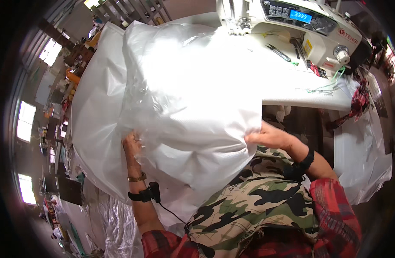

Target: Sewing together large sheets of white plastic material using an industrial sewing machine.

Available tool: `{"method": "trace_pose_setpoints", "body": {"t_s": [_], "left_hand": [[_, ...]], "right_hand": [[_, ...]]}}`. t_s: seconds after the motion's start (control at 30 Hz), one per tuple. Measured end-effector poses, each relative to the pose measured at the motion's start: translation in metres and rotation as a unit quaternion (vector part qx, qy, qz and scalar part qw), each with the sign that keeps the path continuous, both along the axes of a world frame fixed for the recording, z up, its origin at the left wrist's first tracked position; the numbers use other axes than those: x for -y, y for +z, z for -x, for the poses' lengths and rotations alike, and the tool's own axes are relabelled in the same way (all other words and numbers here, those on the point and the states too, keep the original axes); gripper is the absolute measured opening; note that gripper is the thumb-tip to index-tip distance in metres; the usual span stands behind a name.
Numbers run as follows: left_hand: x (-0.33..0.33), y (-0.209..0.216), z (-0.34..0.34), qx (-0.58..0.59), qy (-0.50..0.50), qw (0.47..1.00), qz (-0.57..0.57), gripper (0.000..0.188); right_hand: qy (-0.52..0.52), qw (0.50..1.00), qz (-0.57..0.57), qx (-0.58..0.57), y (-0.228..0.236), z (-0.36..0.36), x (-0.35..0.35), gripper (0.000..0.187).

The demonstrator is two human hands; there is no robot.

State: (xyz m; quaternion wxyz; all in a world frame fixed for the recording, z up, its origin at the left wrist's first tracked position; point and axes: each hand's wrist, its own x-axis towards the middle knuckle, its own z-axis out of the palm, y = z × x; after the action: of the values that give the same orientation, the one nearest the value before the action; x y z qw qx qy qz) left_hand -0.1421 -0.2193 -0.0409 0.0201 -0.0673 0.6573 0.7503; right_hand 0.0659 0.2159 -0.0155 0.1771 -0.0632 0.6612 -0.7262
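A large sheet of white plastic-like fabric (193, 124) spreads over the sewing table and hangs toward my lap. My right hand (266, 136) pinches its right edge, thumb on top, and creases fan out from the grip. At the sheet's left part, my left hand (132, 144) is closed on a crumpled, partly see-through fold; its fingertips are partly hidden by the material. Beyond the sheet stands a white sewing machine (300, 26) with a lit display. Its needle area (242, 26) lies just past the sheet's far edge.
On the table right of the sheet lie thread snips (278, 52), green thread (335, 77) and a red plaid cloth strip (356, 101). More white sheeting (361, 146) hangs at the right. Clear crumpled plastic (118, 223) lies at lower left. A cable (174, 213) runs from my left wrist strap.
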Motion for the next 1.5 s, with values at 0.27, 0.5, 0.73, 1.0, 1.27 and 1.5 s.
{"method": "trace_pose_setpoints", "body": {"t_s": [0.27,0.5,0.73,1.0,1.27,1.5], "left_hand": [[0.026,0.050,-0.080,-0.213,-0.141,0.846,0.468,0.019],[-0.007,0.122,-0.170,-0.114,0.085,0.972,0.189,0.020],[-0.037,0.150,-0.170,-0.174,0.110,0.953,0.222,0.029],[0.059,0.087,-0.068,-0.161,-0.067,0.866,0.469,0.035],[0.060,0.047,0.009,-0.134,-0.012,0.661,0.738,0.024],[-0.131,0.158,-0.098,-0.405,-0.146,0.552,0.714,0.030]], "right_hand": [[-0.268,0.818,-0.459,-0.220,0.000,-0.011,-0.010,0.028],[-0.168,0.984,0.065,0.008,0.027,0.045,0.033,0.046],[-0.253,0.876,0.403,0.080,0.031,0.126,0.024,0.019],[0.058,0.956,0.284,0.050,0.048,0.027,0.065,0.023],[0.205,0.957,0.159,0.128,-0.004,-0.007,0.083,0.029],[0.199,0.975,0.000,0.102,0.005,-0.016,0.081,0.032]]}}
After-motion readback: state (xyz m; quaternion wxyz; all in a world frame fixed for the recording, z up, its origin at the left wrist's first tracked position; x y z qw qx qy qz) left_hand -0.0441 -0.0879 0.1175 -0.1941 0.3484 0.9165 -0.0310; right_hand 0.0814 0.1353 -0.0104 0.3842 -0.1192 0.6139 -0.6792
